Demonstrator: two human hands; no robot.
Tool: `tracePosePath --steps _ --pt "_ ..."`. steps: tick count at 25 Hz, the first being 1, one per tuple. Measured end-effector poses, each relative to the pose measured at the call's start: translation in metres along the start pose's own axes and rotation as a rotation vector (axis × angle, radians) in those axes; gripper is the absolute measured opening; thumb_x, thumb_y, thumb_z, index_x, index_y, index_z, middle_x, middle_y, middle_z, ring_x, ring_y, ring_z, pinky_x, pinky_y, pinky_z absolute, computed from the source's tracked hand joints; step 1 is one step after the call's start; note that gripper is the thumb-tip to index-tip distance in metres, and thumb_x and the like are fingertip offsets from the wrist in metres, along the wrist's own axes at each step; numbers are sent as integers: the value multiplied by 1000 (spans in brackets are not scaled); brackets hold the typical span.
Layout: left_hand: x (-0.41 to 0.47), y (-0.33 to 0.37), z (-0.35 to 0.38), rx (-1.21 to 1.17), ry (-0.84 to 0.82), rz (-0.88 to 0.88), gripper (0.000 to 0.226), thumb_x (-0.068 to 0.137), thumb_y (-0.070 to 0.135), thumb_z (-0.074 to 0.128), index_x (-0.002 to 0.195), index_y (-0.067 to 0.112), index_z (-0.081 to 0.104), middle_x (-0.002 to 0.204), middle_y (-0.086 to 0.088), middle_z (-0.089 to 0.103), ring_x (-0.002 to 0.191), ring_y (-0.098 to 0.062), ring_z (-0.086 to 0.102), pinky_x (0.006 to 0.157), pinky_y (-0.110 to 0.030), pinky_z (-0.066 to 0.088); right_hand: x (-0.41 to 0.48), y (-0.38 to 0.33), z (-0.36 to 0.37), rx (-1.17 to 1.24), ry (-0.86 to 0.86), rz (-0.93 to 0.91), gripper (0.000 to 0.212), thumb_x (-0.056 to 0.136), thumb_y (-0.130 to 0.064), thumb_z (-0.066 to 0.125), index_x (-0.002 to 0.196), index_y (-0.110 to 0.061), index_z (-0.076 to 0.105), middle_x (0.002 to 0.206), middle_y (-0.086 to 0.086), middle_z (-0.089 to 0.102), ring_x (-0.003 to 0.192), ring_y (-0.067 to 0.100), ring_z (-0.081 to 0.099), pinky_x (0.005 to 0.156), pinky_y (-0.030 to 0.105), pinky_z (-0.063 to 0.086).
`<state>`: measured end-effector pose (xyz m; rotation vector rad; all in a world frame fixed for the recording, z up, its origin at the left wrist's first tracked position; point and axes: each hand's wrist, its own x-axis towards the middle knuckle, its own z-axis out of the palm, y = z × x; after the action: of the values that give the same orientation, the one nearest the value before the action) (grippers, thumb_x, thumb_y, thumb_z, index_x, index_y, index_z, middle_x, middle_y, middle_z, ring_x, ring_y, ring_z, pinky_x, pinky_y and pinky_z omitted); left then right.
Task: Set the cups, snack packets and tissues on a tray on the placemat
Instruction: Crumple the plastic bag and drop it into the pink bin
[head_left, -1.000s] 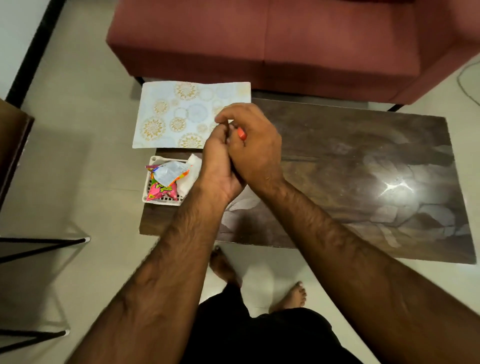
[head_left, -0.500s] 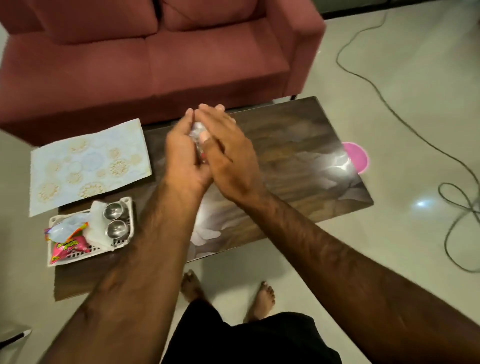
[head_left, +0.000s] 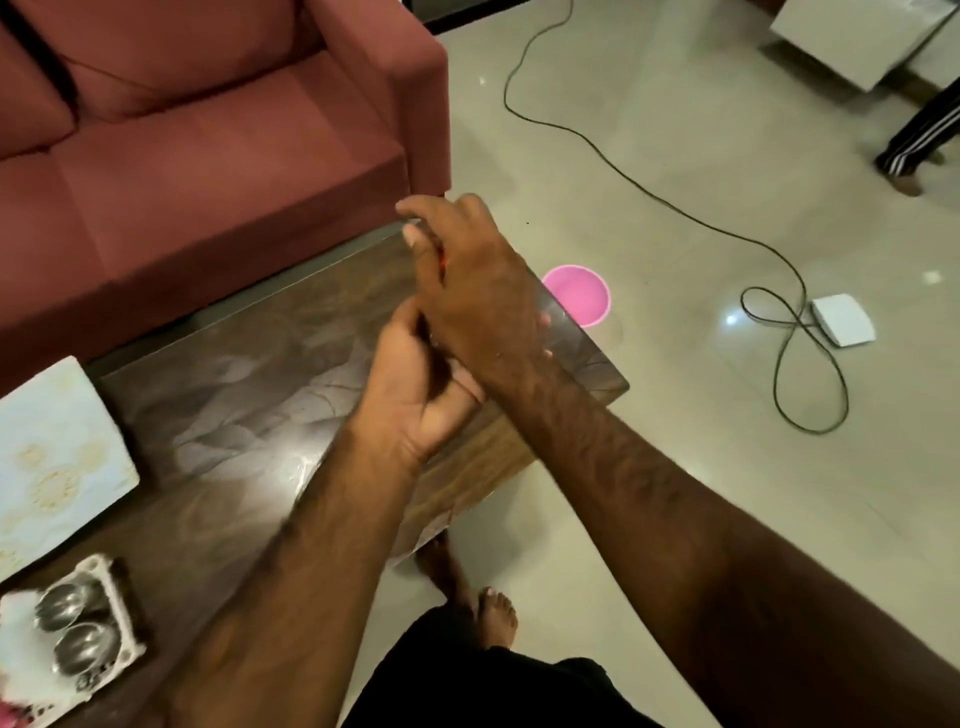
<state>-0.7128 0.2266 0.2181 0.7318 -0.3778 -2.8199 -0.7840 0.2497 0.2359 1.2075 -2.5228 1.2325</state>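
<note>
Both hands meet over the right end of the table (head_left: 249, 364). The right hand (head_left: 478, 291) lies on top with its fingers (head_left: 415, 208) stretched loosely toward the sofa (head_left: 208, 156), and a red sliver shows beneath them. I cannot tell whether they pinch it. The left hand (head_left: 415, 395) curls its fingers against the right wrist, and what they enclose, if anything, is hidden.

Neither hand touches any task item. The tray (head_left: 124, 623) sits well apart, down and to the left at the table's other end, partly cut by the frame edge. It carries two steel cups (head_left: 85, 647), the white tissues (head_left: 21, 649) and a pink snack packet (head_left: 8, 709). The left hand is the nearer one.

The placemat (head_left: 52, 462) lies just beyond the tray, on its sofa side, overhanging the table's left end. The tray is beside it, not on it. Judging from this, the loading looks done, and what remains is a short push or lift of the tray away from the person onto the mat.
</note>
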Motion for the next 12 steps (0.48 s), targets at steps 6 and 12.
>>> tracePosePath --steps 6,12 --pt "96 37 18 113 251 104 25 100 27 49 103 11 68 89 -5 69 90 -20 69 88 -33 57 27 73 22 53 -298 141 47 104 -33 47 149 -24 56 151 -2 55 139 12 51 115 23 42" --pt "166 2 22 233 400 -25 21 96 25 57 96 9 70 79 -8 76 67 -18 76 60 -30 61 34 146 16 517 -203 714 51 94 -10 71 141 -30 64 117 -30 66 113 -1 64 103 28 58"
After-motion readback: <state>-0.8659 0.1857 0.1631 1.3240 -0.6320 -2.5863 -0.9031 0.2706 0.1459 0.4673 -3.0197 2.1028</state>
